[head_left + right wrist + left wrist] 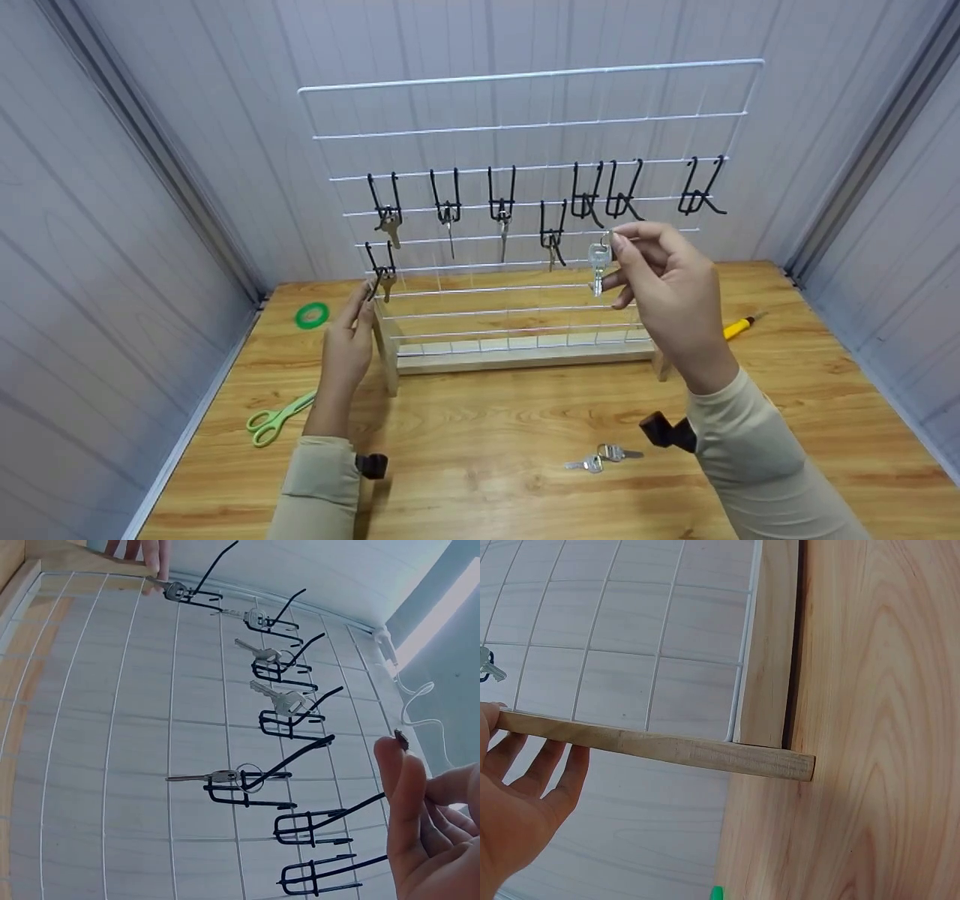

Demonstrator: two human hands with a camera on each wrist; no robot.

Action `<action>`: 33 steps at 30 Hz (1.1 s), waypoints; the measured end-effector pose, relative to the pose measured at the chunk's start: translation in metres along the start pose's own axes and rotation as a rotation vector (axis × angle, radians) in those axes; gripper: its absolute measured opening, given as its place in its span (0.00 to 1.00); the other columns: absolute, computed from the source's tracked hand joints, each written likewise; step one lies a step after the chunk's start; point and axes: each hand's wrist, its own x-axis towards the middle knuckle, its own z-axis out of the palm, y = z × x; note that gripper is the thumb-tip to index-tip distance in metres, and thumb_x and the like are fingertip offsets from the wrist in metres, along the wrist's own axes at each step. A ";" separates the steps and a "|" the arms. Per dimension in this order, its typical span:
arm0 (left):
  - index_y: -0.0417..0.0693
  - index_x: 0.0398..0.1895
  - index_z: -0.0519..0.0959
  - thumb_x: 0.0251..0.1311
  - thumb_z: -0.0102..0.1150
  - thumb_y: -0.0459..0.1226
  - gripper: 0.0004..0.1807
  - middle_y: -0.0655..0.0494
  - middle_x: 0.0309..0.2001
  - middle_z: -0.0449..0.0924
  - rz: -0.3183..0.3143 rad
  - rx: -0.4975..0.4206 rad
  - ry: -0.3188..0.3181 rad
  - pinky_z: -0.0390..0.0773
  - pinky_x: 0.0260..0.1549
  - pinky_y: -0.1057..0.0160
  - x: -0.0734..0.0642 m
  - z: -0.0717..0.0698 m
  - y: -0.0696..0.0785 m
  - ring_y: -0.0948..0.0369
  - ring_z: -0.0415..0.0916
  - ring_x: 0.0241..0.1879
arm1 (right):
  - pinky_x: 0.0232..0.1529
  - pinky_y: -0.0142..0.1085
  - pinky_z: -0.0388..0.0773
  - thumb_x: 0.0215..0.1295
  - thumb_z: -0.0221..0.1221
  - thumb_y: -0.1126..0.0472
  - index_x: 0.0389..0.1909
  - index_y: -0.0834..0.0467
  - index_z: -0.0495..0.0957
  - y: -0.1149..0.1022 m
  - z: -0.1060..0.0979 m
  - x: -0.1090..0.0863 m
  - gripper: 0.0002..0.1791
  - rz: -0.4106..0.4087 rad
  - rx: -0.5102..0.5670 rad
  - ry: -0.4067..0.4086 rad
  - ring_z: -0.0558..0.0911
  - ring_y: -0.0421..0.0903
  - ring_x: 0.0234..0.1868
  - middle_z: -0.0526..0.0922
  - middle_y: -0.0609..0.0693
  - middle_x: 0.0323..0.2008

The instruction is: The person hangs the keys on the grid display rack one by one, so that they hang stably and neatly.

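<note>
In the head view my right hand point(679, 307) pinches the ring of a silver key point(598, 262) between thumb and forefinger. The key hangs down in front of a white wire grid rack point(480, 289), just below the hooks at right. My left hand point(349, 349) grips the wooden side post point(667, 750) of that rack, its fingers bent round the edge in the left wrist view. Black hooks point(553, 219) hang on the wires. Several carry keys, such as a brass key point(391, 227) at upper left, while the hooks point(624, 191) at right carry none.
Two silver keys point(585, 464) lie on the wooden table point(465, 442) in front of the rack. Green scissors point(279, 420) and a green tape roll point(312, 316) lie at left. A yellow cutter point(739, 328) lies behind my right wrist. Panel walls point(135, 247) enclose the table.
</note>
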 end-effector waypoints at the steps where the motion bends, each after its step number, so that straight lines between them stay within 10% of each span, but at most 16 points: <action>1: 0.45 0.78 0.73 0.84 0.51 0.38 0.24 0.41 0.76 0.73 -0.001 -0.001 0.001 0.80 0.68 0.39 0.000 0.000 0.000 0.43 0.72 0.75 | 0.23 0.36 0.87 0.78 0.62 0.66 0.53 0.64 0.83 0.001 0.001 0.001 0.09 -0.009 -0.007 0.010 0.89 0.43 0.27 0.90 0.48 0.34; 7: 0.46 0.78 0.73 0.84 0.50 0.39 0.24 0.43 0.77 0.73 -0.003 -0.012 -0.004 0.81 0.68 0.42 0.000 -0.001 0.001 0.45 0.72 0.76 | 0.21 0.37 0.86 0.77 0.63 0.66 0.53 0.64 0.83 0.004 0.006 0.006 0.09 -0.037 -0.038 0.052 0.89 0.43 0.26 0.91 0.36 0.34; 16: 0.47 0.79 0.71 0.85 0.49 0.39 0.25 0.44 0.79 0.70 -0.023 -0.033 -0.024 0.79 0.70 0.41 0.000 -0.001 0.000 0.45 0.69 0.78 | 0.21 0.33 0.85 0.78 0.61 0.68 0.57 0.67 0.83 0.010 0.012 0.010 0.13 -0.086 -0.105 0.035 0.89 0.38 0.27 0.93 0.60 0.43; 33: 0.45 0.79 0.71 0.84 0.49 0.37 0.24 0.45 0.78 0.71 -0.030 -0.023 -0.012 0.81 0.69 0.48 0.001 0.000 -0.001 0.49 0.70 0.77 | 0.28 0.26 0.86 0.78 0.59 0.70 0.64 0.64 0.81 0.016 -0.005 -0.012 0.17 -0.157 -0.244 0.013 0.88 0.31 0.33 0.92 0.58 0.43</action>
